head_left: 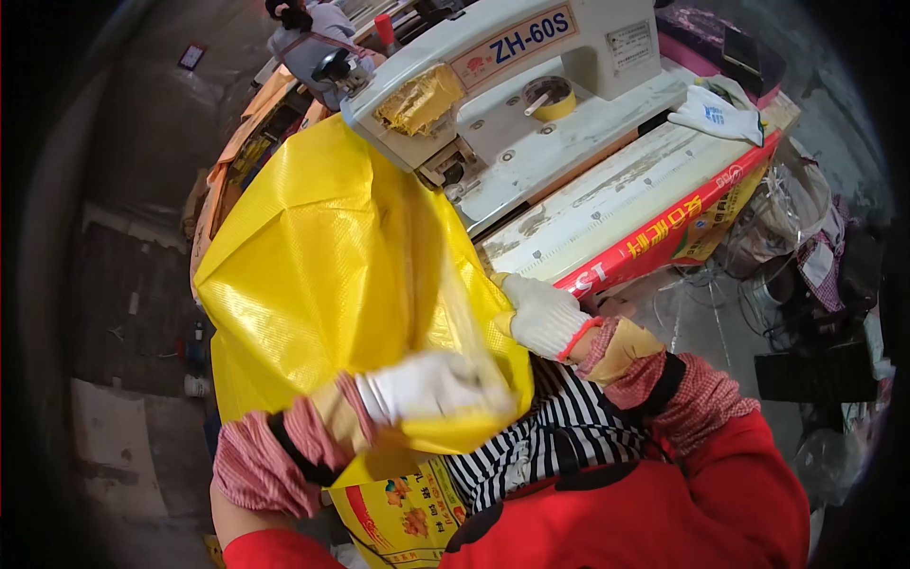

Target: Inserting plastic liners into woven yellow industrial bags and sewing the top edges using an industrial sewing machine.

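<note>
A large yellow woven-plastic sack (313, 247) spreads over the left of the sewing machine (569, 104) and hangs down over my lap. Its upper end lies at the machine's needle area. My right hand (548, 313), in a white knit glove, is closed on the sack's right edge beside the machine bed. In a white glove smeared by motion, my left hand (431, 384) lies across the lower part of the sack. Its fingers are too blurred to read. A pale streak runs between the two hands, too blurred to name.
A roll of yellow tape (550, 99) rests on the machine, and a white glove (718, 116) lies at its right end. Red printed sheeting (654, 232) covers the bed's front edge. Another person (318, 43) is at the far left. Clear plastic bags (782, 204) hang at right.
</note>
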`<action>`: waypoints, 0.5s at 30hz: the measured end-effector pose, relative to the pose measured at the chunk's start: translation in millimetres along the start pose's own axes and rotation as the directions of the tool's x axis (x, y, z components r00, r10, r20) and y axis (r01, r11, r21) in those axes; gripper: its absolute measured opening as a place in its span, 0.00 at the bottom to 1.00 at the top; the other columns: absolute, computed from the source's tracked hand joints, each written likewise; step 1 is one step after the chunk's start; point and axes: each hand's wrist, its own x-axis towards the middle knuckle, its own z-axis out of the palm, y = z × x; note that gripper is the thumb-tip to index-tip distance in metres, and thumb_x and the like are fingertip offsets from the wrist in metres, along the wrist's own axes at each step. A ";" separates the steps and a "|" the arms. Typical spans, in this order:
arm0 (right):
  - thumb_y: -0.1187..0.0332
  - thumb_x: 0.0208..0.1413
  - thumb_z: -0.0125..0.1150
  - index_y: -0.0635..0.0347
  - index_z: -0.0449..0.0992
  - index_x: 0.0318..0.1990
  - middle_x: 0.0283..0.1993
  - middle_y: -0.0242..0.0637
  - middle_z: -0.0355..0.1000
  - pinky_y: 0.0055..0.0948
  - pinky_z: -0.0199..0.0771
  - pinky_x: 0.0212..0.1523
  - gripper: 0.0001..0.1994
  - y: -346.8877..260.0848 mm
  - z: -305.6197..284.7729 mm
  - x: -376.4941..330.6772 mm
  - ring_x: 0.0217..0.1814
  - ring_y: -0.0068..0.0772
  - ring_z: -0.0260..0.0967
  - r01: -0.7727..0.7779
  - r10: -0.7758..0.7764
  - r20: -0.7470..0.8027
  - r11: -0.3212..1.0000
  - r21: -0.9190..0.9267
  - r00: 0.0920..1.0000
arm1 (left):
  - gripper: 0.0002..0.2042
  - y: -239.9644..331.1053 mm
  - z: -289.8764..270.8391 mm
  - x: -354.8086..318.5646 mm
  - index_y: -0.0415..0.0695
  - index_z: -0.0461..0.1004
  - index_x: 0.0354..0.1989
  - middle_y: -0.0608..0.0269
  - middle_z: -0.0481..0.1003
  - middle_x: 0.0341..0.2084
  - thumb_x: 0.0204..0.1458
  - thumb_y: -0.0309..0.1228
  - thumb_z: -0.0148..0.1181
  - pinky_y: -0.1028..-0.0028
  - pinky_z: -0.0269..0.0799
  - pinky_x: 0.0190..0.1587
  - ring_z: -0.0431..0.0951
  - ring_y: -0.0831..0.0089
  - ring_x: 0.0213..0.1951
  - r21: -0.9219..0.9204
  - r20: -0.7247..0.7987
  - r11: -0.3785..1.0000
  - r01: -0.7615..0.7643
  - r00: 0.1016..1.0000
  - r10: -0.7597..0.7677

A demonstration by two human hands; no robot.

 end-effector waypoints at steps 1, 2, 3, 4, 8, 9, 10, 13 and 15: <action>0.62 0.46 0.50 0.63 0.63 0.50 0.42 0.54 0.68 0.39 0.65 0.45 0.23 3.2 4.3 1.9 0.45 0.52 0.65 -0.003 0.003 -0.001 1.000 0.014 1.000 | 0.12 22.1 17.5 3.3 0.38 0.70 0.30 0.56 0.73 0.25 0.48 0.36 0.55 0.75 0.68 0.32 0.73 0.74 0.28 0.328 0.169 0.943 -0.055 0.986 -0.001; 0.63 0.46 0.50 0.63 0.63 0.50 0.42 0.54 0.68 0.40 0.65 0.44 0.22 7.6 8.3 2.6 0.45 0.52 0.65 -0.013 0.013 -0.001 0.999 0.031 1.000 | 0.11 41.5 26.9 6.4 0.39 0.70 0.30 0.58 0.72 0.23 0.48 0.36 0.55 0.75 0.68 0.31 0.72 0.75 0.26 0.601 0.328 0.783 -0.160 0.943 -0.060; 0.63 0.46 0.50 0.63 0.63 0.50 0.42 0.54 0.68 0.40 0.65 0.44 0.22 8.6 9.2 2.8 0.45 0.52 0.65 -0.011 0.011 0.002 1.000 0.027 1.000 | 0.11 44.3 23.1 8.3 0.39 0.70 0.30 0.58 0.72 0.23 0.48 0.36 0.55 0.75 0.68 0.31 0.72 0.75 0.26 0.600 0.325 0.784 -0.160 0.944 -0.056; 0.63 0.46 0.50 0.63 0.64 0.50 0.41 0.54 0.68 0.40 0.65 0.44 0.22 9.2 9.7 3.2 0.44 0.53 0.66 -0.017 0.018 -0.011 0.999 0.039 1.000 | 0.08 46.4 18.8 9.6 0.39 0.70 0.31 0.63 0.71 0.25 0.50 0.33 0.54 0.77 0.67 0.33 0.70 0.77 0.28 0.543 0.333 0.837 -0.061 0.931 -0.148; 0.61 0.45 0.49 0.63 0.66 0.45 0.38 0.55 0.69 0.42 0.65 0.44 0.20 9.5 11.9 6.3 0.43 0.54 0.66 0.012 -0.007 -0.115 0.999 0.043 0.993 | 0.07 54.2 -4.2 12.1 0.39 0.70 0.36 0.66 0.71 0.30 0.52 0.29 0.51 0.80 0.67 0.38 0.69 0.80 0.34 0.648 -0.324 0.757 -0.087 0.868 0.377; 0.61 0.45 0.49 0.63 0.66 0.45 0.38 0.55 0.69 0.42 0.65 0.44 0.20 3.3 13.0 8.9 0.43 0.54 0.66 0.022 -0.018 -0.110 0.999 0.038 0.994 | 0.11 49.8 -18.0 18.6 0.37 0.69 0.35 0.50 0.71 0.33 0.50 0.32 0.51 0.71 0.67 0.42 0.72 0.61 0.37 0.624 -0.500 0.778 -0.075 0.726 0.472; 0.61 0.46 0.49 0.63 0.66 0.45 0.38 0.55 0.69 0.42 0.65 0.44 0.20 -3.2 11.6 13.7 0.43 0.54 0.66 0.008 -0.005 -0.088 0.999 0.032 0.996 | 0.11 55.3 -34.2 22.3 0.36 0.68 0.37 0.48 0.71 0.36 0.50 0.31 0.50 0.69 0.65 0.47 0.71 0.59 0.41 0.759 -0.482 0.651 0.005 0.676 0.557; 0.60 0.47 0.48 0.64 0.67 0.44 0.37 0.55 0.69 0.42 0.66 0.43 0.20 4.7 20.8 33.7 0.43 0.55 0.66 0.026 -0.027 -0.053 1.000 -0.006 0.998 | 0.14 30.7 -76.9 42.4 0.36 0.67 0.43 0.45 0.67 0.45 0.50 0.31 0.49 0.70 0.60 0.52 0.67 0.57 0.49 0.797 -0.517 0.584 0.156 0.677 0.525; 0.60 0.48 0.47 0.65 0.70 0.40 0.36 0.56 0.70 0.44 0.67 0.40 0.18 -5.0 19.1 25.5 0.41 0.55 0.67 0.084 -0.085 -0.030 0.996 -0.011 0.996 | 0.16 17.9 -84.2 46.5 0.36 0.67 0.45 0.46 0.65 0.50 0.50 0.32 0.49 0.71 0.58 0.55 0.65 0.59 0.52 0.744 -0.564 0.632 0.217 0.712 0.419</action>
